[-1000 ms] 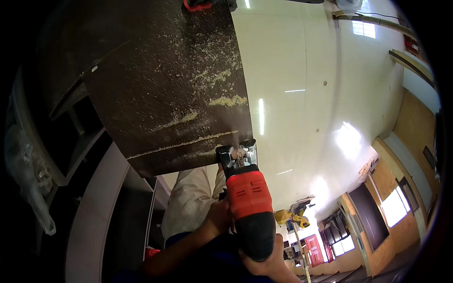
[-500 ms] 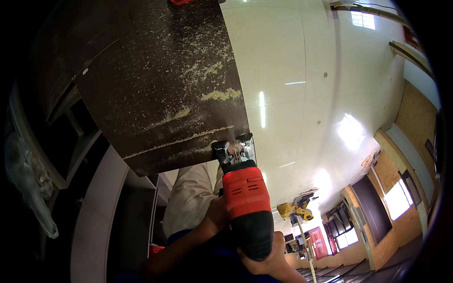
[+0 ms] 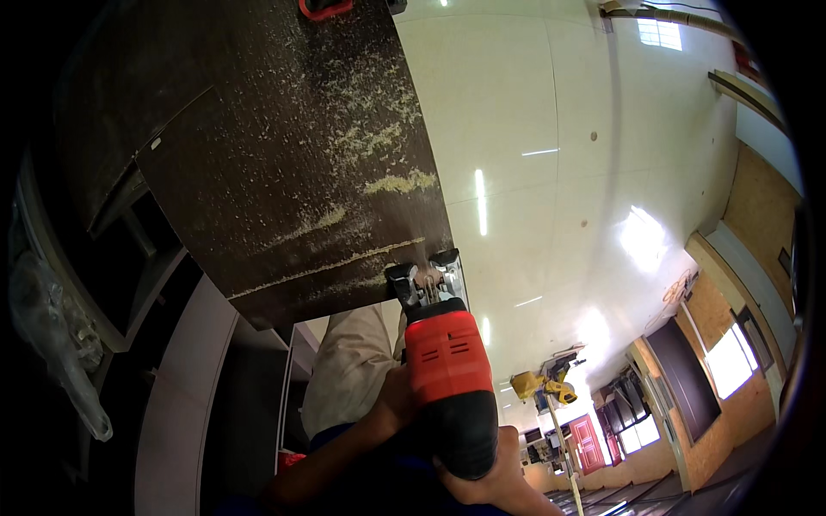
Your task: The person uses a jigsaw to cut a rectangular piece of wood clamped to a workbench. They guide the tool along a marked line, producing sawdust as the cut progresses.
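Observation:
A red and black jigsaw point(image 3: 450, 361) rests with its metal foot on the near right edge of a dark brown board point(image 3: 258, 215). My right hand point(image 3: 483, 475) is wrapped round the black rear end of the tool. Against the jigsaw's left side is my left hand point(image 3: 394, 397), closed on its body, with most of its fingers hidden behind it. Pale sawdust point(image 3: 400, 182) lies scattered over the board, and a thin dusty line runs across it, leftward from near the foot. The blade's contact with the board cannot be made out.
A red-rimmed object point(image 3: 327, 10) sits at the board's far end. To the left stand pale cabinet panels point(image 3: 176, 387) and a clear plastic bag point(image 3: 73, 378). A large pale surface point(image 3: 516, 103) spans the right, with a yellow power tool point(image 3: 561, 392) farther off.
The view has shifted slightly, so the board sits a little lower and more of the red-rimmed object shows. Both hands keep their places on the jigsaw, which stays at the board's edge.

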A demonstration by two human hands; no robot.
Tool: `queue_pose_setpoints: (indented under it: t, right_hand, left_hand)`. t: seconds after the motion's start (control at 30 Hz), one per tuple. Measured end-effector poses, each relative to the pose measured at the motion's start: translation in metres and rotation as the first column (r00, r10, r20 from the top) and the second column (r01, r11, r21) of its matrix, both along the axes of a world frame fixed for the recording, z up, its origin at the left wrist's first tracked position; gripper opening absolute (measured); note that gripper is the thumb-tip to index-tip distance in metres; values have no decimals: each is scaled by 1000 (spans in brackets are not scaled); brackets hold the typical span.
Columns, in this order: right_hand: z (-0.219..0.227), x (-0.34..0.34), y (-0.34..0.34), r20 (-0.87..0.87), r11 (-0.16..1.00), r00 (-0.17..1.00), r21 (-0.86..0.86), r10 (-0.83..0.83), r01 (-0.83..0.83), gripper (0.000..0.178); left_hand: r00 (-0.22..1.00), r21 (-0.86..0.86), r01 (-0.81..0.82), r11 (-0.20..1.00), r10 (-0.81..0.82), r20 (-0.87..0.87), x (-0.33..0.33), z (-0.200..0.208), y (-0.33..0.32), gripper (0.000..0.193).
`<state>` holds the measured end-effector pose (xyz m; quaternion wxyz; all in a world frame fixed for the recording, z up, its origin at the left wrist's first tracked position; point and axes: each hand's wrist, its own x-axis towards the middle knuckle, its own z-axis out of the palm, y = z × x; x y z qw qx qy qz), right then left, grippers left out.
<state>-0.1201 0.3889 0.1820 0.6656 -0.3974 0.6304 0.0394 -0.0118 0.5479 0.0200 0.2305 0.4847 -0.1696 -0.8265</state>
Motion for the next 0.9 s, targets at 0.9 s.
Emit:
queue_pose_setpoints:
  t: [0.9]
  right_hand:
    - [-1,-1,-1,43,998,998,59,-34,31,30]
  left_hand:
    - [987,6,-160,987,160,13,-10,-6,1,37]
